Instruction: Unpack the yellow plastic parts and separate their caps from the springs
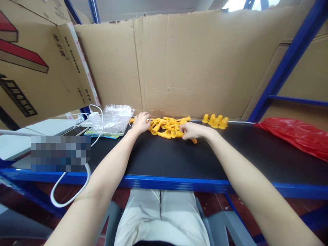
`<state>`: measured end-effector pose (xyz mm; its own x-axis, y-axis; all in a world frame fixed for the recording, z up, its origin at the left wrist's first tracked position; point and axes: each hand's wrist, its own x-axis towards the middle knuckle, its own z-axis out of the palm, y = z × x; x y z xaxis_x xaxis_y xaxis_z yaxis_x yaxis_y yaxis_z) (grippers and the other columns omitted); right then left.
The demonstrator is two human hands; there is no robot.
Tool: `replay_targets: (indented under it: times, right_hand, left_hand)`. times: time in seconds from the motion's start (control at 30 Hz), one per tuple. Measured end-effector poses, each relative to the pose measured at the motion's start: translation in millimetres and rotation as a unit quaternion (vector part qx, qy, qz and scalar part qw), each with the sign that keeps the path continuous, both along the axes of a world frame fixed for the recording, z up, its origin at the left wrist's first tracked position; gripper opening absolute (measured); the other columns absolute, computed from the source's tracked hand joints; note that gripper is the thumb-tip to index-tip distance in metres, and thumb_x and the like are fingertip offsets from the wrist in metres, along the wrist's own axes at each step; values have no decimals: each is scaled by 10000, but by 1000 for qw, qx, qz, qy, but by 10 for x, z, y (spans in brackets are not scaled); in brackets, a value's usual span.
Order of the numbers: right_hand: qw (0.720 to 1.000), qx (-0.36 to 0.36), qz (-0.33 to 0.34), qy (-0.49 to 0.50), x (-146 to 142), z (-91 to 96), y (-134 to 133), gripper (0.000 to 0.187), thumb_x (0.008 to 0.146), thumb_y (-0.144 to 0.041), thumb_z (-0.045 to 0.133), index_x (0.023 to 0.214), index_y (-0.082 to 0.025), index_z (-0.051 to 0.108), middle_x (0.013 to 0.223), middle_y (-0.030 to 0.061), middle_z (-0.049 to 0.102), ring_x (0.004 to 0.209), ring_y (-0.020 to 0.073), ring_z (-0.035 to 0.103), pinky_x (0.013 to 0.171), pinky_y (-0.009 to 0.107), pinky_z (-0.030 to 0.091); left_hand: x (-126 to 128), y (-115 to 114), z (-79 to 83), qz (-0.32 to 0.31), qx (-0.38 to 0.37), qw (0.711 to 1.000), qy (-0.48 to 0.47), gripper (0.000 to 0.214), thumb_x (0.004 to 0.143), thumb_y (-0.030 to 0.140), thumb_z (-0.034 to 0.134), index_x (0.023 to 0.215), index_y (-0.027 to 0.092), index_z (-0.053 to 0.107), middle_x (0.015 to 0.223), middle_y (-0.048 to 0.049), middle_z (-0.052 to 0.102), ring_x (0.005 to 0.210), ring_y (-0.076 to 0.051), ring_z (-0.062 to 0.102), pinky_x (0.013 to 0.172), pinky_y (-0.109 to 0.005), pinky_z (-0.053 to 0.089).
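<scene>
A heap of yellow flared plastic tubes (164, 127), shaped like small torches, lies on the black tabletop against the cardboard. My left hand (141, 123) rests over the heap's left end, fingers stretched out and touching the pieces. Thin metal chain shows beside it. At the heap's right side, my right hand (190, 131) has its fingers curled and pinched among the tubes; its fingertips partly hide what they grip. One tube's narrow end sticks out below that hand. Several yellow cup-shaped caps (216, 121) stand in a group farther right.
Clear plastic bags (112, 118) lie left of the heap, near a phone (75, 131), a white charger (94, 118) and cables. A red plastic bag (294, 135) lies at the right. Cardboard (205, 61) walls the back; a blue rail (176, 182) edges the front.
</scene>
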<state>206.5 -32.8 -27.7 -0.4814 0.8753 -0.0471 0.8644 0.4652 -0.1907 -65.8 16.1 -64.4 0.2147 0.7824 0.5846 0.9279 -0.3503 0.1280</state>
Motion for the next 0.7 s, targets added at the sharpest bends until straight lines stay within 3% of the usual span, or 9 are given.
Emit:
replay_targets:
  times: [0.13, 0.27, 0.43, 0.57, 0.7]
  right_hand:
    - [984, 43, -10, 173, -74, 91, -119, 112, 656, -224, 607, 707, -184, 515, 677, -1, 582, 618, 132, 529, 539, 236, 367]
    - [922, 54, 50, 380, -146, 64, -127, 156, 672, -287, 624, 755, -172, 560, 743, 26, 625, 712, 166, 582, 645, 275, 451]
    - [870, 66, 116, 475, -191, 10, -83, 296, 647, -375, 687, 836, -158, 617, 841, 57, 663, 801, 188, 620, 741, 322, 489]
    - [854, 64, 101, 505, -171, -13, -52, 319, 638, -357, 719, 873, -158, 635, 849, 51, 670, 773, 179, 627, 728, 330, 510]
    - [834, 9, 87, 545, -163, -49, -31, 388, 626, -360, 751, 940, -162, 639, 861, 44, 675, 721, 156, 622, 709, 329, 518]
  left_hand:
    - [143, -162, 133, -37, 41, 998, 6, 300, 887, 241, 418, 1095, 211, 633, 1175, -75, 629, 1138, -231, 512, 985, -405, 357]
    - [370, -380, 238, -124, 65, 990, 6, 369, 930, 368, 401, 1210, 190, 564, 1132, -89, 634, 1076, -218, 556, 942, -372, 401]
    - [575, -546, 264, -235, 51, 971, 4, 430, 931, 433, 408, 1257, 183, 534, 1059, -82, 664, 902, -170, 628, 787, -287, 469]
    - [570, -528, 251, -223, 48, 974, 7, 434, 901, 463, 463, 1220, 189, 573, 920, -61, 696, 788, -160, 639, 710, -268, 466]
    - [543, -492, 247, -176, 9, 984, 25, 437, 865, 446, 515, 1225, 206, 575, 842, -41, 703, 731, -170, 649, 667, -264, 456]
